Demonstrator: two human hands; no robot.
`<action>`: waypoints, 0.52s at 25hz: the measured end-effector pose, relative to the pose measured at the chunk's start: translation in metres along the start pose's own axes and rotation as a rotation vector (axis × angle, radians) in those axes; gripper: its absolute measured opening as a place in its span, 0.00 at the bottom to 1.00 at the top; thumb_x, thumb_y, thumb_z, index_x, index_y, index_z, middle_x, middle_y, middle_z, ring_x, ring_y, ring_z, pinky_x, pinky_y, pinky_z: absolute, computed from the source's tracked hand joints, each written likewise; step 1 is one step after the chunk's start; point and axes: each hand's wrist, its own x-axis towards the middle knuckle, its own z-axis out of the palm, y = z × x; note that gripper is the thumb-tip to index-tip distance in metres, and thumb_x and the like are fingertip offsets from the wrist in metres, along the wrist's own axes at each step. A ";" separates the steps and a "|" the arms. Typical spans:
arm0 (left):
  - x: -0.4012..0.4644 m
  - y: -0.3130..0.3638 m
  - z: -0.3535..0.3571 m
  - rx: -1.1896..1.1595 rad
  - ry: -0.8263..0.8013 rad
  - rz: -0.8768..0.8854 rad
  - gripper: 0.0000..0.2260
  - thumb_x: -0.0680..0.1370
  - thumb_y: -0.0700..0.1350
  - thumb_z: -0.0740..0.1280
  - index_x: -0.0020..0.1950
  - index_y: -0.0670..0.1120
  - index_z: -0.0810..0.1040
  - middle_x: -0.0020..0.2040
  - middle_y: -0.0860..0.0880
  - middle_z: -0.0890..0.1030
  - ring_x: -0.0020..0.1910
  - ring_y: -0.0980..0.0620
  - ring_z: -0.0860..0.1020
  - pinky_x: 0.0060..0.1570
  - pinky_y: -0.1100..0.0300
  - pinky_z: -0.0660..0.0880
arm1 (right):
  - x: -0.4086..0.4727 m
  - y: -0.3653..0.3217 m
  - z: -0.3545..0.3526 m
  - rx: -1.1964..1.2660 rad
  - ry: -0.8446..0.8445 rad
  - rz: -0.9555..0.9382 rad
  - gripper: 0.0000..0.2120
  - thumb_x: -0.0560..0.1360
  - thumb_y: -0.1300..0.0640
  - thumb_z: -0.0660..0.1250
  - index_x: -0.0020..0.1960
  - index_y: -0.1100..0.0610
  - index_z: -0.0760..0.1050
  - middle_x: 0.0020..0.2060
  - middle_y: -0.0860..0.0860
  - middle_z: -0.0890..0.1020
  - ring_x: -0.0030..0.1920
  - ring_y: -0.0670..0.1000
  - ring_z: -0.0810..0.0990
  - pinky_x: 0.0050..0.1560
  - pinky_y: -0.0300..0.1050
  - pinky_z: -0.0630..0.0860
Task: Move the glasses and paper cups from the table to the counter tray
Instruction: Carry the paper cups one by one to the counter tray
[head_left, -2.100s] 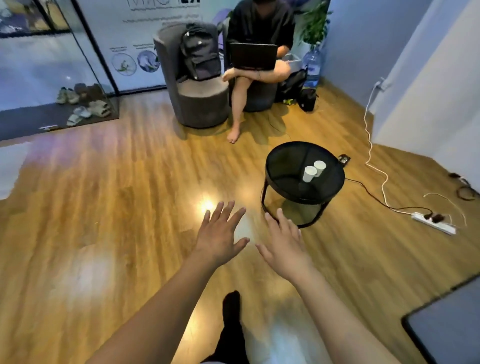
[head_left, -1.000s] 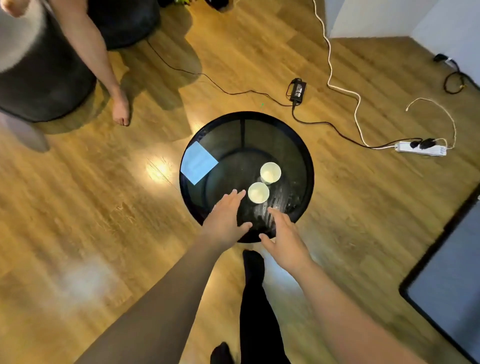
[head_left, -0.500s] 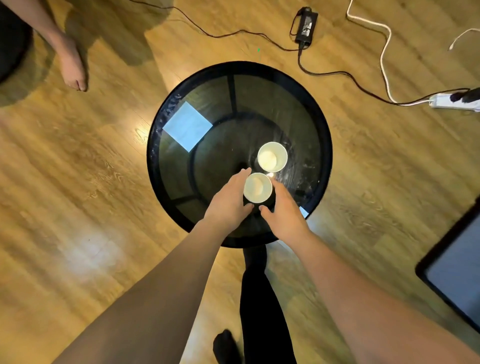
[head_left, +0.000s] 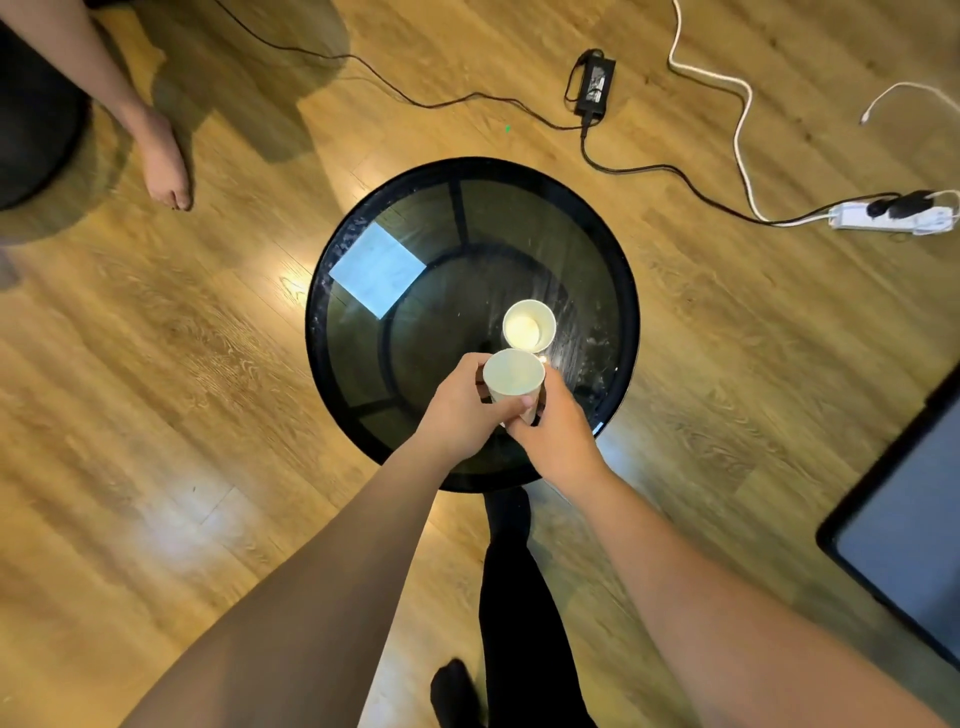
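A round black glass table (head_left: 332, 332) stands right below me. Two white paper cups are on its near right part. The near paper cup (head_left: 511, 375) is gripped from both sides: my left hand (head_left: 462, 410) wraps its left wall and my right hand (head_left: 553, 431) presses its right wall. It looks tilted slightly toward me; whether its base touches the glass is hidden by my fingers. The far paper cup (head_left: 529, 326) stands upright just behind it, untouched. No glasses and no counter tray are in view.
A pale blue reflection (head_left: 376, 269) shows on the table's left. On the wooden floor lie a power adapter (head_left: 595, 80), cables and a power strip (head_left: 893, 215). A seated person's bare foot (head_left: 165, 166) is at upper left. A dark-framed panel (head_left: 904, 525) is at right.
I walked up to the table and now look straight down on it. Both hands reached in and closed around the near paper cup, which looks raised or tipped a little.
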 end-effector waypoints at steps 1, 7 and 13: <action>-0.009 0.009 -0.002 -0.023 0.015 0.007 0.27 0.73 0.53 0.78 0.67 0.55 0.70 0.60 0.60 0.74 0.57 0.57 0.75 0.49 0.71 0.69 | -0.008 -0.009 -0.004 0.023 0.018 -0.017 0.34 0.74 0.58 0.76 0.73 0.45 0.64 0.61 0.42 0.75 0.62 0.46 0.73 0.52 0.32 0.71; -0.086 0.076 -0.031 -0.166 0.123 0.050 0.23 0.74 0.52 0.77 0.65 0.56 0.71 0.62 0.58 0.76 0.58 0.57 0.77 0.53 0.67 0.74 | -0.074 -0.078 -0.035 0.072 0.067 -0.164 0.35 0.73 0.53 0.77 0.75 0.45 0.64 0.68 0.46 0.74 0.67 0.48 0.73 0.64 0.45 0.75; -0.170 0.140 -0.064 -0.316 0.153 0.139 0.21 0.75 0.57 0.75 0.65 0.55 0.74 0.61 0.57 0.79 0.60 0.55 0.80 0.58 0.56 0.81 | -0.160 -0.138 -0.064 0.051 0.227 -0.282 0.37 0.75 0.45 0.73 0.78 0.44 0.57 0.73 0.45 0.68 0.68 0.42 0.66 0.64 0.43 0.70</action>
